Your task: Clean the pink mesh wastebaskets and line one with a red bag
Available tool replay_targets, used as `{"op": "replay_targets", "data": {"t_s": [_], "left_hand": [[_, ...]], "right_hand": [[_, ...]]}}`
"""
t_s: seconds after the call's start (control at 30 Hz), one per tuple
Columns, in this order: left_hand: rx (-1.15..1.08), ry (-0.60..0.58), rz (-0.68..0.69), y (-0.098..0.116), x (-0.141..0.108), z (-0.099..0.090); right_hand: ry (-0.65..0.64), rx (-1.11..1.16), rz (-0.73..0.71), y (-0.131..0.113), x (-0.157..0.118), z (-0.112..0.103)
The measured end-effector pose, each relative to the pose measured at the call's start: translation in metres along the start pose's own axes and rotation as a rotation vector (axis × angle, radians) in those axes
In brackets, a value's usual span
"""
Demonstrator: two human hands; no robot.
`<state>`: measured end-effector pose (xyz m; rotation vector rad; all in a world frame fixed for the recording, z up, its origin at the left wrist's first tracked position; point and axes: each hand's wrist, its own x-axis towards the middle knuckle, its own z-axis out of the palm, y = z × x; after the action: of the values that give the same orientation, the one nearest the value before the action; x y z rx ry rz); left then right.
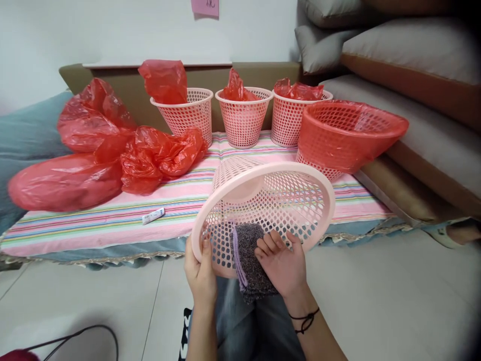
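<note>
Right grip (282, 260) against dark folded cloth (251, 250), hold unclear; left grip (202, 276), half-hidden, fast on pink mesh basket (248, 188).

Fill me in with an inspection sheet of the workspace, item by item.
Surface: pink striped cover, lying over a bench or bed.
Job's things: tilted pink basket, mouth toward the wearer; folded dark gray cloth with purple edging at its near rim.
Clutter: red plastic bags at left; small white item; three upright baskets topped with red plastic; red-covered basket at right.
Hands: left hand grips the rim; right hand against the cloth, grip unclear.
Cables: dark cord at lower left, purpose unclear.
Surroundings: stacked cushions; tiled floor; pink note on wall.
</note>
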<state>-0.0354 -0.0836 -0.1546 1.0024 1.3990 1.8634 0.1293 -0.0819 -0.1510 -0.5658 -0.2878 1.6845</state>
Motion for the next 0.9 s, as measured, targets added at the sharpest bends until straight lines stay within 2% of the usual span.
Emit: {"op": "replay_targets", "data": {"t_s": [0.17,0.3,0.43,0.53,0.6,0.67,0.77,0.83,0.9], "left_hand": [[0.008,0.003,-0.006,-0.003,-0.001,0.000],[0.011,0.000,-0.015,-0.003,-0.001,0.001],[0.030,0.017,-0.008,-0.001,-0.001,0.002],[0.028,0.021,0.000,-0.001,0.000,0.003],[0.020,0.019,0.011,-0.001,0.000,0.004],[0.017,0.015,0.016,-0.001,0.000,0.004],[0.026,0.009,0.022,-0.002,0.000,0.003],[0.036,0.004,0.027,-0.003,-0.001,0.003],[0.037,0.002,0.022,-0.004,-0.002,0.004]], "right_hand": [[0.001,-0.023,0.040,0.001,0.005,-0.001],[-0.004,-0.095,0.017,0.000,0.007,0.002],[-0.116,-0.277,0.004,0.000,0.010,0.001],[-0.215,-0.333,0.012,0.002,0.012,-0.001],[-0.214,-0.401,-0.013,0.002,0.012,-0.001],[-0.143,-0.610,-0.096,0.001,0.012,0.002],[-0.058,-1.141,-0.272,-0.001,0.010,0.006],[-0.090,-1.478,-0.347,0.003,0.009,0.005],[-0.134,-1.724,-0.357,0.014,0.008,0.001]]}}
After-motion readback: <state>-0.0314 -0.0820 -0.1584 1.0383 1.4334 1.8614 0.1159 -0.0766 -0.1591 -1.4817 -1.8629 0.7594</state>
